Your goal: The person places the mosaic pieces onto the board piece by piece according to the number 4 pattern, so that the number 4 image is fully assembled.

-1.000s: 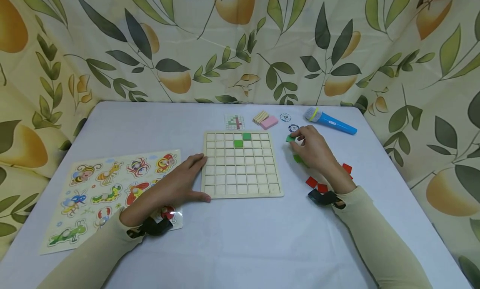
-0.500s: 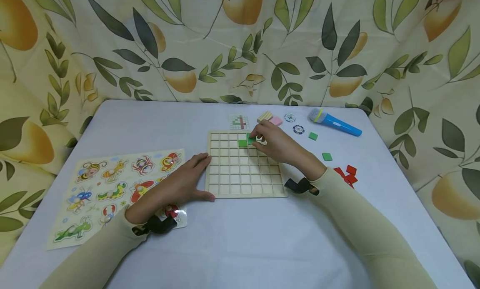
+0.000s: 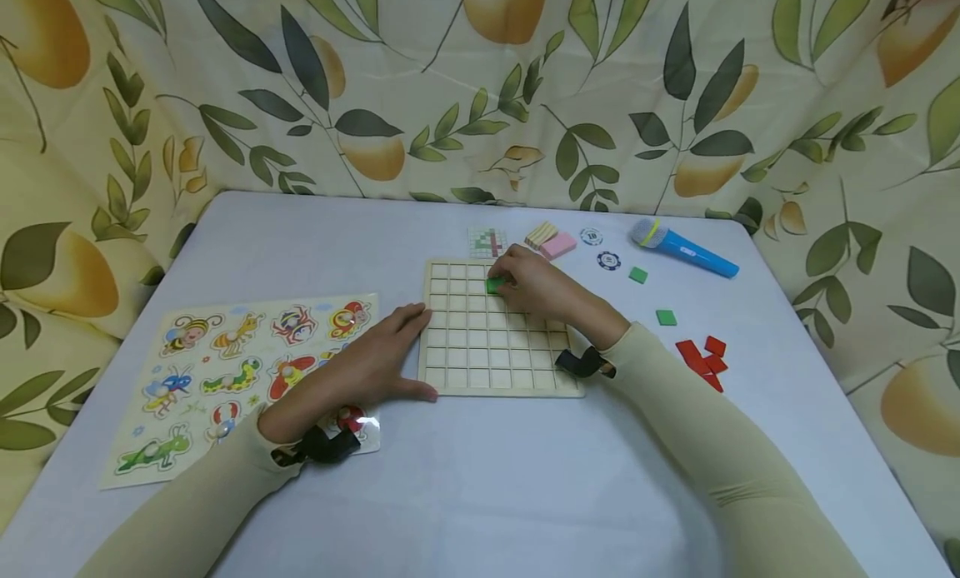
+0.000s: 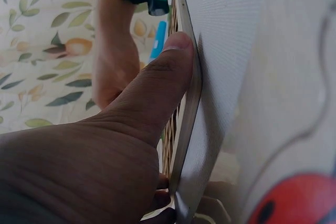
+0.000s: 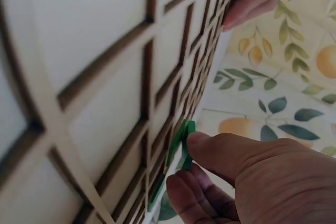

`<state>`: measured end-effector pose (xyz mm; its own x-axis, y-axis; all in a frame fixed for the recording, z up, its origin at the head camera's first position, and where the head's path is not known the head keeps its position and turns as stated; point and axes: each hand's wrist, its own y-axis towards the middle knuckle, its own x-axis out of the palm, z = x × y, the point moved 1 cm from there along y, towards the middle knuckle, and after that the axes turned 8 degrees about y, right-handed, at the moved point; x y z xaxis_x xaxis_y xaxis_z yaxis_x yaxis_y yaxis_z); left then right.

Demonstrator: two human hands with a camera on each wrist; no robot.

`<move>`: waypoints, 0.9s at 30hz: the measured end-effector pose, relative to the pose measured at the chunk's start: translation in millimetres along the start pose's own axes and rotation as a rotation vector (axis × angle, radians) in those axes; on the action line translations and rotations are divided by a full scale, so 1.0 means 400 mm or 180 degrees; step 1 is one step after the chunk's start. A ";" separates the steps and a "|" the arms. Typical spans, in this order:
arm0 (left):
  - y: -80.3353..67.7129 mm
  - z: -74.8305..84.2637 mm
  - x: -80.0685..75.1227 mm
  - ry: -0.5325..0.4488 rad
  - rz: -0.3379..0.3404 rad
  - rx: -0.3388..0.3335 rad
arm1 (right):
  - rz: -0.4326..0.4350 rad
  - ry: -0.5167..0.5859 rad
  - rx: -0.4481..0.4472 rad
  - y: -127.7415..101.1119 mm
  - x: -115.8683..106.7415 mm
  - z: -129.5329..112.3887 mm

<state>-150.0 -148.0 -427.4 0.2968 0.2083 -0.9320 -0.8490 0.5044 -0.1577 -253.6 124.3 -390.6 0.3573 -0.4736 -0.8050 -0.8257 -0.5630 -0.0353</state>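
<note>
Head view: the right hand (image 3: 536,286) is reaching over the far rows of the wooden grid board (image 3: 495,332), its fingers closing on a green tile (image 3: 493,286) lying in the second row. The left hand (image 3: 367,366) is lying flat, fingers straight and together, bracing the board's left edge, the thumb along its near corner. Two loose green tiles (image 3: 651,296) and a cluster of red tiles (image 3: 701,355) are lying right of the board.

Left wrist view: the thumb (image 4: 163,82) is pressing against the board's rim (image 4: 190,103).

Right wrist view: the fingertips (image 5: 205,148) are pinching the green tile (image 5: 184,142), tilted on edge above a cell.
</note>
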 end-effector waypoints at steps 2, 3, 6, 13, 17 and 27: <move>0.000 0.000 0.000 0.0009 0.0001 0.0010 | -0.0031 0.0023 0.0036 0.003 0.004 0.003; 0.001 0.001 0.000 0.0010 -0.0001 0.0013 | -0.0036 0.0012 0.0030 0.003 0.005 0.003; 0.002 0.002 -0.001 0.0016 -0.0006 0.0019 | -0.0049 -0.0022 0.0005 0.006 0.007 0.007; 0.003 -0.002 -0.001 0.0020 -0.0015 -0.0005 | -0.0225 -0.0113 0.0045 0.019 0.016 0.018; 0.002 -0.003 0.000 0.0024 -0.0008 -0.0005 | -0.0344 -0.0234 0.0100 0.028 0.015 0.013; 0.003 -0.004 -0.002 0.0013 -0.0029 0.0014 | -0.0433 -0.0366 0.0033 0.040 0.009 0.016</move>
<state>-152.0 -148.7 -427.2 0.3026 0.2002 -0.9319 -0.8444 0.5098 -0.1646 -268.3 117.9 -397.7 0.4142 -0.3126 -0.8548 -0.7778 -0.6094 -0.1541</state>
